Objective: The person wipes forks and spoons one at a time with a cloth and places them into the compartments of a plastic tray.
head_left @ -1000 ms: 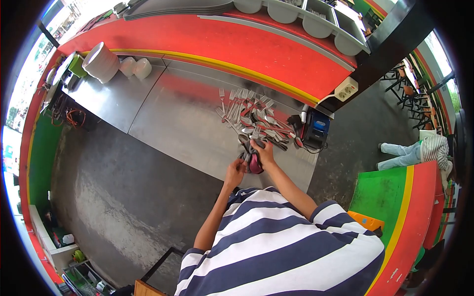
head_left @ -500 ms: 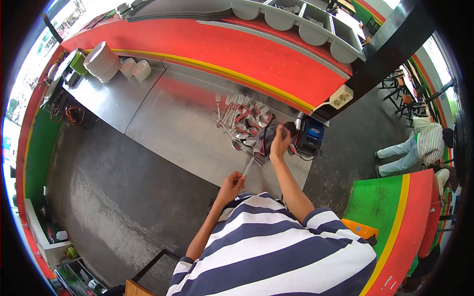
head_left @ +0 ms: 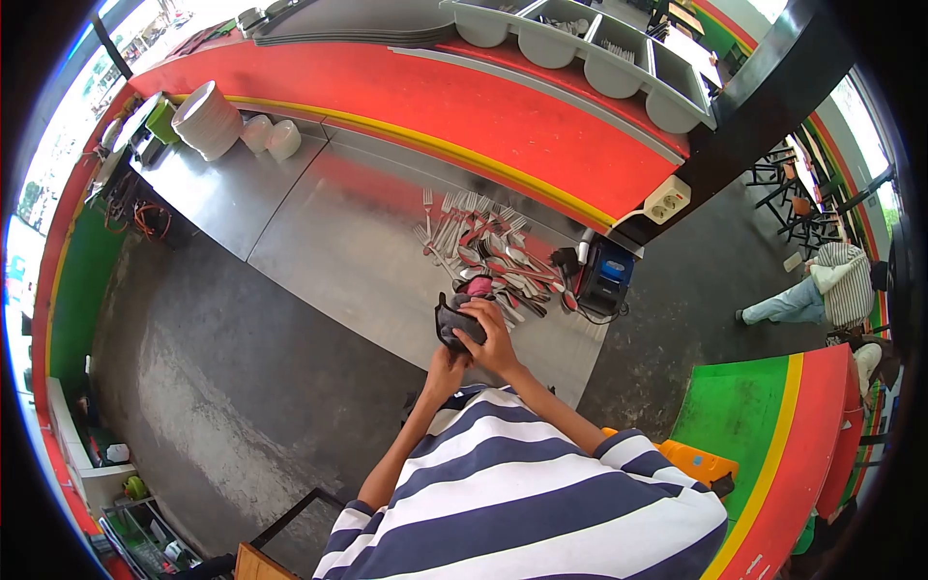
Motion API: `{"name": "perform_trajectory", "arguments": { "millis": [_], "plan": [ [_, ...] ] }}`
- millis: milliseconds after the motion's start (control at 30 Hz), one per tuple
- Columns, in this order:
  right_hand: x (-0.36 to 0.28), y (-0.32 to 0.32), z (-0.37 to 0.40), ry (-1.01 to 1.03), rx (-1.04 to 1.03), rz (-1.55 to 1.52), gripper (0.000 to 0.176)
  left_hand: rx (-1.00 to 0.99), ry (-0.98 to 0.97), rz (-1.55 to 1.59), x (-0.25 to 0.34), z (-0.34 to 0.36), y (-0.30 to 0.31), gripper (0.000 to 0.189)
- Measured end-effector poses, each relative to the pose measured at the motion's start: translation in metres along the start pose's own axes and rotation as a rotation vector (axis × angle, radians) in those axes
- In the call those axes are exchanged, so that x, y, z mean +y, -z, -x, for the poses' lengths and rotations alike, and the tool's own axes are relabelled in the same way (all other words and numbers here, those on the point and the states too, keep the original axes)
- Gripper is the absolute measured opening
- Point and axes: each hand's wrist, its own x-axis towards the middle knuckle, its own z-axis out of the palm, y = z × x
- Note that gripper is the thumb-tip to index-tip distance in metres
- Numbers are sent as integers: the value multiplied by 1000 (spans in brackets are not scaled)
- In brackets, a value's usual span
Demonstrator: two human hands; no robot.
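- stack of plates (head_left: 208, 118) at the upper left of the counter (head_left: 319, 232);
- left hand (head_left: 446, 368) at centre frame, curled shut; what it grips is hidden;
- dark cloth (head_left: 454, 322) bunched just above it, over the counter's near edge;
- right hand (head_left: 495, 345) clamped over the cloth, touching the left;
- cutlery (head_left: 483, 246) spread just beyond.

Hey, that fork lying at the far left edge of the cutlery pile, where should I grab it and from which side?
Probably by its handle: take the fork from the left, over the bare counter. Its tines point at the red wall and other cutlery crowds its right. The right hand holds the dark cloth.
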Motion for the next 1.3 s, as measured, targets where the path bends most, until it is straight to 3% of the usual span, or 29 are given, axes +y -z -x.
{"name": "perform_trajectory", "arguments": {
  "millis": [400,567,667,767,867,1000,1100,1300],
  "plan": [
    [34,15,-55,158,96,150,38,4,-5,90,14,22,-1,18],
    [33,24,-77,-162,258,-90,35,-11,19,121,18,22,-5,21],
    [17,30,-90,-185,633,-108,43,23,0,151,25,20,-9,21],
    [21,38,-84,-232,803,-164,50,142,-37,172,23,16,-10,21],
    [0,43,-60,-337,666,-295,56,212,-58,164,26,13,-9,20],
    [-6,28,-10,-511,329,-494,59,239,-63,137,33,8,-15,17],
    [-15,11,9,-416,244,-489,61,233,-81,45,24,7,-21,15],
    [5,17,-6,-527,319,-226,58,121,-23,-97,21,12,-20,15]
  ]
}}
